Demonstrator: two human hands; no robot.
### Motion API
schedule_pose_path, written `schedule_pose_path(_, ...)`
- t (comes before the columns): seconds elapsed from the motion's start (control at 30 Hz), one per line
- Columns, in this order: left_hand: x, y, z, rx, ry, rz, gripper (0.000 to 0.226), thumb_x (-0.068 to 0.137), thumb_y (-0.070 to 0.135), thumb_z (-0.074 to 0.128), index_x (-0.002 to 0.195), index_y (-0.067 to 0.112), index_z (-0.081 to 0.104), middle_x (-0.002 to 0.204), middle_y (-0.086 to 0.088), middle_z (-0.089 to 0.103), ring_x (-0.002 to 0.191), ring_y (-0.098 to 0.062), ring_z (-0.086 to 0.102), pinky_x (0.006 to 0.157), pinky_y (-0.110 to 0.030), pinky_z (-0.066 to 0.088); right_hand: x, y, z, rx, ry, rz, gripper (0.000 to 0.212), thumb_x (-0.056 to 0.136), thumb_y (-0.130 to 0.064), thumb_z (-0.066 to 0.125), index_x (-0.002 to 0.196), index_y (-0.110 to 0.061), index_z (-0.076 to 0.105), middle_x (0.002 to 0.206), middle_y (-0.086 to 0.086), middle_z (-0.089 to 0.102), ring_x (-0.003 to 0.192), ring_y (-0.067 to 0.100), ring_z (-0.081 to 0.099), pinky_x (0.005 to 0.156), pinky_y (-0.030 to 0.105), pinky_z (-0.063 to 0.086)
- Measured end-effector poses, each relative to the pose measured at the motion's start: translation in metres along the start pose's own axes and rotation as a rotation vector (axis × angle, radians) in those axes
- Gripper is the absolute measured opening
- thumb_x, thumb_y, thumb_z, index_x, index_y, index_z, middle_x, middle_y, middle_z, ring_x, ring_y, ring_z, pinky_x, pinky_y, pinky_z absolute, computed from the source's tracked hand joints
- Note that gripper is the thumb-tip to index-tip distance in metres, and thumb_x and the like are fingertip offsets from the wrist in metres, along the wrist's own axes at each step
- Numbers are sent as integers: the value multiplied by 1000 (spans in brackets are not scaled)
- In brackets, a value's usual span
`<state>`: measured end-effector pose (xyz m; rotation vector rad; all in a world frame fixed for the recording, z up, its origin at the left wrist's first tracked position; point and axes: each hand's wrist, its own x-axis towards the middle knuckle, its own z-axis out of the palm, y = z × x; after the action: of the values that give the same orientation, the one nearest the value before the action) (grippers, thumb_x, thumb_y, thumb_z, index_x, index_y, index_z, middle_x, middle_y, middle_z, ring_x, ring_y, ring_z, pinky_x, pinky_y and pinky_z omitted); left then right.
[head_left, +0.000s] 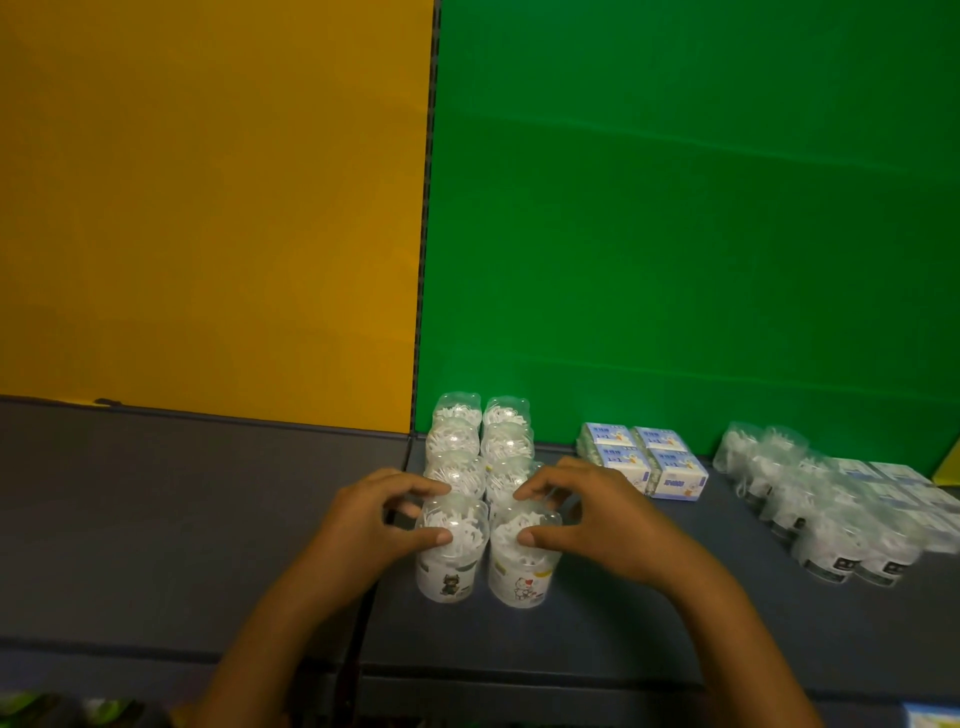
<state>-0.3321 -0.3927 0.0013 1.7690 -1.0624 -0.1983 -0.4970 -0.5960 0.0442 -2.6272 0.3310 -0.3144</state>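
Two rows of clear plastic jars filled with white sticks run away from me on the grey surface (208, 519). My left hand (363, 525) grips the nearest jar of the left row (451, 561), thumb on its front and fingers curled over its top. My right hand (597, 525) grips the nearest jar of the right row (522, 571) the same way. Both jars stand upright, side by side, with cartoon labels facing me. Behind them, further jars (480, 441) line up toward the wall.
A block of blue-and-white boxes (644, 460) sits to the right of the rows. Farther right lie several more jars (810, 514) in a loose group with flat packs. A yellow panel (208, 208) and a green panel (675, 208) form the back wall.
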Motion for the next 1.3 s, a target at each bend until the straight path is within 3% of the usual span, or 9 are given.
schedule_pose_path(0.23,0,0,4,-42,-15,2,46,65,18,85,107,31,70,101,12,62,92,-6,60,86,-35,56,-1,7,-2,30,-28,-5,39,78,-41,78,114,-37,64,109,-17,56,100,0,56,88,26,52)
schedule_pose_path(0.33,1,0,1,-84,6,-10,37,72,25,80,107,34,69,104,12,65,94,-4,61,86,-29,55,-1,9,-3,70,19,-16,37,80,-45,74,114,-35,65,109,-18,58,99,-2,56,85,19,50)
schedule_pose_path(0.47,26,-6,-9,-76,175,-1,18,83,23,71,99,32,71,103,12,68,91,0,62,81,-20,51,19,22,-6,68,179,-13,28,85,-40,70,111,-31,65,105,-14,61,96,-3,57,81,17,47)
schedule_pose_path(0.6,67,-14,-11,48,233,34,24,83,13,71,106,20,70,110,2,64,87,0,62,76,-7,46,50,39,-6,11,238,10,26,90,-28,68,116,-25,65,109,-7,60,99,4,57,85,19,45)
schedule_pose_path(0.7,99,-22,-6,127,178,4,35,81,13,74,115,17,67,116,-4,61,94,-15,62,83,-21,48,78,48,-3,9,221,32,31,90,-27,68,121,-25,63,112,-5,56,101,10,57,89,23,46)
schedule_pose_path(0.83,126,-30,2,114,51,-23,41,79,14,75,118,18,65,123,-3,61,106,-15,59,88,-24,46,106,54,5,47,168,40,36,86,-34,72,120,-28,63,109,-7,56,95,9,57,82,20,44)
schedule_pose_path(1.03,129,-32,5,91,84,-45,30,73,20,81,101,18,73,93,7,68,85,-7,64,75,-17,52,119,65,1,68,92,17,31,83,-35,75,113,-32,68,108,-8,61,95,7,58,85,24,48)
schedule_pose_path(1.2,128,-34,12,98,137,-29,26,67,25,84,89,18,71,91,4,65,77,-13,62,71,-29,56,122,71,2,69,82,-6,32,84,-35,74,115,-34,68,109,-11,61,98,5,58,89,29,50)
schedule_pose_path(1.3,129,-35,10,99,105,-12,26,68,28,84,88,22,69,93,4,66,78,-12,62,72,-28,56,125,74,0,73,57,-18,32,83,-38,74,114,-35,67,110,-11,61,98,5,58,89,29,51)
